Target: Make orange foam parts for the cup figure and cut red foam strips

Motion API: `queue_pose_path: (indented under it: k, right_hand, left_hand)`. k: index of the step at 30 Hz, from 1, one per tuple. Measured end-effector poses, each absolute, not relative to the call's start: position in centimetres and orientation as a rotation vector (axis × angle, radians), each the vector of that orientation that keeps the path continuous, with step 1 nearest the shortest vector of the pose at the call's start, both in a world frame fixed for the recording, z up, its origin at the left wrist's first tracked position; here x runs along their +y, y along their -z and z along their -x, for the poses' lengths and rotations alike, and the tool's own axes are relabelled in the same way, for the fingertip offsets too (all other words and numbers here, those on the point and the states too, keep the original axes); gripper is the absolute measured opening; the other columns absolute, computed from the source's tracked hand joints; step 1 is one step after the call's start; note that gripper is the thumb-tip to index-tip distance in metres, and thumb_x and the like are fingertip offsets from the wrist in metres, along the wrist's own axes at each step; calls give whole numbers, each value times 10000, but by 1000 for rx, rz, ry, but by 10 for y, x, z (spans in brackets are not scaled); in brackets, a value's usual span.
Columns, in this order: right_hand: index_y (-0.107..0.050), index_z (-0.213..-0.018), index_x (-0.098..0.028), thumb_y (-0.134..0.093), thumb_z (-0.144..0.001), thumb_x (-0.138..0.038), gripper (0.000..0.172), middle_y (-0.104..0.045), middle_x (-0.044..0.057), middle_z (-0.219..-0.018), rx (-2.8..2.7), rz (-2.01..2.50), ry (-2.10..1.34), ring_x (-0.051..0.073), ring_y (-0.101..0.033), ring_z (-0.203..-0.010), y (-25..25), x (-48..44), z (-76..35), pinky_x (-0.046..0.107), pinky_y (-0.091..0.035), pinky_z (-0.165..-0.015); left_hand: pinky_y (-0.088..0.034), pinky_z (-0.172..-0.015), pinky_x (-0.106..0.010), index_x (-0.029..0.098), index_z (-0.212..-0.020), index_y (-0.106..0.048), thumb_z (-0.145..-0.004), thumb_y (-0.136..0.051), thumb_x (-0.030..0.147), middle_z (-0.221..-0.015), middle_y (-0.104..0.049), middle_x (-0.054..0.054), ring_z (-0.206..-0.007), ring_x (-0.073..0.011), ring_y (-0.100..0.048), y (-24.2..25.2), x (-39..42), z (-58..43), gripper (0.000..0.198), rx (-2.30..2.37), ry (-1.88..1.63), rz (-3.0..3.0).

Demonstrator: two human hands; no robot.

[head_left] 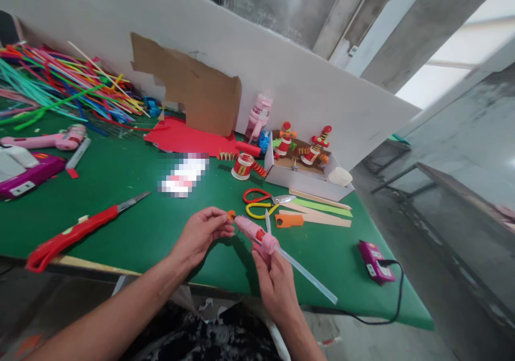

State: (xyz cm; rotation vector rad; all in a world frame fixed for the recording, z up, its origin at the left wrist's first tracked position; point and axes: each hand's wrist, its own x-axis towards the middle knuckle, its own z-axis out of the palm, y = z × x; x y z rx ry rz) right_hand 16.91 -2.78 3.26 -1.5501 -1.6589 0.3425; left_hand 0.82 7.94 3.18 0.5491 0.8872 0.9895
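Note:
My right hand (pixel 276 278) is closed around the grip of a pink glue gun (pixel 254 232), whose clear glue stick (pixel 308 275) juts out behind toward the table's near edge. My left hand (pixel 201 235) pinches a small orange piece (pixel 230 215) right at the gun's nozzle. Both hands hover over the green table (pixel 153 227) near its front edge.
Red-and-yellow scissors (pixel 261 199), an orange piece (pixel 288 220) and paper strips (pixel 317 211) lie just beyond. A white box (pixel 306 181) holds red figures. A red utility knife (pixel 76 229) lies left, a magenta device (pixel 376 262) with a black cable right, and coloured straws (pixel 60 85) at the far left.

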Motion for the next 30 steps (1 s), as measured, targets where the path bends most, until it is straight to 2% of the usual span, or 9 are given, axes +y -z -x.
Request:
queue_pose_path:
  k: [8, 14, 21, 30]
  right_hand:
    - [-668, -1229, -147, -469, -1003, -315, 344, -753, 133, -1042, -1732, 1545, -237, 259, -714, -980, -35, -27, -170, 354, -568, -887]
    - [-658, -1233, -155, -479, -998, -290, 325, -746, 127, -1089, -1736, 1520, -235, 247, -711, -993, -37, -27, -170, 329, -563, -888]
    - [-673, -1196, -117, -465, -1005, -308, 341, -752, 148, -1038, -1759, 1570, -187, 259, -715, -974, -36, -27, -171, 347, -565, -894]
    - [-670, -1213, -143, -475, -999, -295, 328, -752, 130, -1040, -1745, 1532, -227, 246, -718, -959, -38, -27, -170, 334, -569, -877]
  left_hand:
    - [-577, -536, -238, 128, -705, -647, -497, -919, 263, -612, -716, -46, -524, -137, -658, -31, 79, -9, 368, 887, -994, -556]
    - [-579, -539, -241, 131, -700, -642, -466, -932, 289, -613, -719, -48, -528, -142, -663, -31, 79, -8, 405, 883, -993, -555]
    - [-571, -520, -238, 130, -693, -642, -416, -947, 307, -590, -708, -42, -511, -144, -657, -33, 79, -9, 448, 880, -1000, -561]
    - [-577, -537, -240, 133, -695, -646, -488, -929, 293, -609, -716, -41, -526, -140, -663, -32, 78, -8, 385, 881, -989, -574]
